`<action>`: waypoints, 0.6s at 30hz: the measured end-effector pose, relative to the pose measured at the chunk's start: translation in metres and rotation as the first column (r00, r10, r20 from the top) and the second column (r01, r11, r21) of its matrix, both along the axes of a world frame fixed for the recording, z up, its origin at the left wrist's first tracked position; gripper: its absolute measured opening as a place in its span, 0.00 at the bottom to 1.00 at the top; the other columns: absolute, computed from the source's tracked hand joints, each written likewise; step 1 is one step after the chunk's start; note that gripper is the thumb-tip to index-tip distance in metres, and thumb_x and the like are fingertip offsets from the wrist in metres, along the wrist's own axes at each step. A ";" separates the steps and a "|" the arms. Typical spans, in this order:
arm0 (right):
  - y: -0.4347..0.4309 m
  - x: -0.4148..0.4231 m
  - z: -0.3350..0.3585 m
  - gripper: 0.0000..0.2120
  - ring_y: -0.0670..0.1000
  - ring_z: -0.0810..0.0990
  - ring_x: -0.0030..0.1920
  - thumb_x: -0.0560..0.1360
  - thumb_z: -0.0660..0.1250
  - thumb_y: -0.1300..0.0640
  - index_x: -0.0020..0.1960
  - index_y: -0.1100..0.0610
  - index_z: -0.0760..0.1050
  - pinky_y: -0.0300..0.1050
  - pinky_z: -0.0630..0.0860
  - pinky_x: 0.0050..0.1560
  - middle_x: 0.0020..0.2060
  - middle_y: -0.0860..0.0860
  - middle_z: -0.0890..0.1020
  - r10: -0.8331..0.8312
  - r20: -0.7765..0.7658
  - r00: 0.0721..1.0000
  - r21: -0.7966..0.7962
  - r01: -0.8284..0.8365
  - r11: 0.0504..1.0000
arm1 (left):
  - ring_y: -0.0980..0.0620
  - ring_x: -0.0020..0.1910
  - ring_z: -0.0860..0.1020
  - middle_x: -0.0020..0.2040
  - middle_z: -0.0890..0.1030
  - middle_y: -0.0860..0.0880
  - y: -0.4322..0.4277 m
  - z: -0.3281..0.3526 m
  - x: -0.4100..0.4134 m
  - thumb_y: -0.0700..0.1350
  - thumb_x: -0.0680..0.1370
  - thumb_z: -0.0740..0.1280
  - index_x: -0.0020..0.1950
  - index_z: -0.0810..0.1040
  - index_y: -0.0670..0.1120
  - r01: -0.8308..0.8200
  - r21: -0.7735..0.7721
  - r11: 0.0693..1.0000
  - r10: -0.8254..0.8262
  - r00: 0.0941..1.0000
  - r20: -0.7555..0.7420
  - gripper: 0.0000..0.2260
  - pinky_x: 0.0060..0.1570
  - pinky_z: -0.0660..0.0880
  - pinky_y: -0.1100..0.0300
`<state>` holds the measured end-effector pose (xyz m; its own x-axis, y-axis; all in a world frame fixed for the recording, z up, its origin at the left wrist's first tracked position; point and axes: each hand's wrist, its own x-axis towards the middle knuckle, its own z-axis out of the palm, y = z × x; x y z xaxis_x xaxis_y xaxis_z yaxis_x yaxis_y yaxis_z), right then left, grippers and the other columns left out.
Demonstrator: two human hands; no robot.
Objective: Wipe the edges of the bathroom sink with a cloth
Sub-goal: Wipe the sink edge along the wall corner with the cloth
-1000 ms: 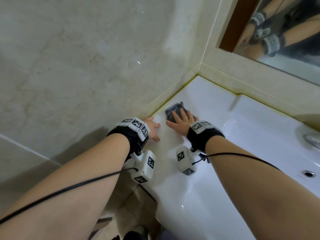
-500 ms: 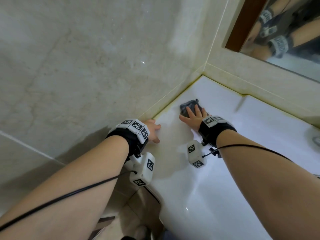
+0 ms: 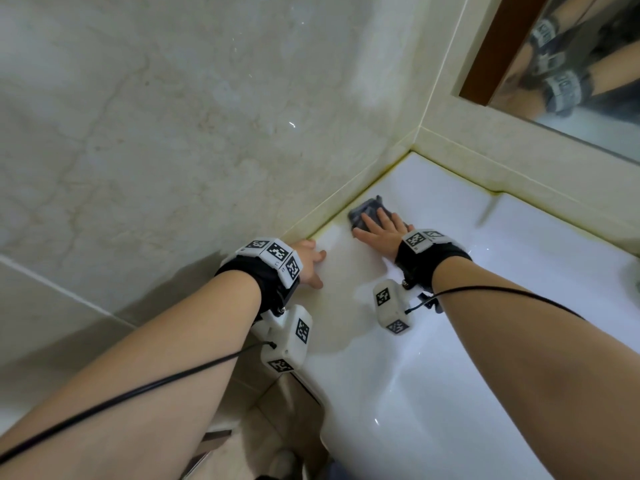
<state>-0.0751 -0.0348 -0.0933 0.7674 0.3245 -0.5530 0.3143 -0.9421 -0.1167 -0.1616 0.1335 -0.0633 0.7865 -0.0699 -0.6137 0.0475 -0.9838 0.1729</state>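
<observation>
One cloth [image 3: 367, 210] on sink [image 3: 467, 216] | flat under right hand [image 3: 381, 234] | long axis unclear

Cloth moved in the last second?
Yes. The cloth slid along the sink edge toward the wall corner, farther from the resting left hand.

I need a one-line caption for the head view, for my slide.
Right hand presses a dark grey cloth on the rim of the white ceramic sink; left hand rests nearby.
</observation>
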 end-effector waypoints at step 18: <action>0.002 -0.017 0.006 0.30 0.55 0.35 0.75 0.75 0.47 0.35 0.74 0.41 0.44 0.57 0.37 0.73 0.75 0.48 0.37 0.002 -0.018 1.000 0.015 -0.002 1.000 | 0.50 0.78 0.48 0.79 0.44 0.47 0.001 0.001 -0.008 0.50 0.78 0.64 0.78 0.50 0.49 -0.010 -0.021 1.000 0.010 1.000 0.008 0.33 0.73 0.52 0.60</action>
<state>-0.0918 -0.0332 -0.0875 0.7568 0.3348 -0.5614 0.3141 -0.9395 -0.1367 -0.1692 0.1346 -0.0620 0.7923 -0.0747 -0.6055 0.0561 -0.9794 0.1941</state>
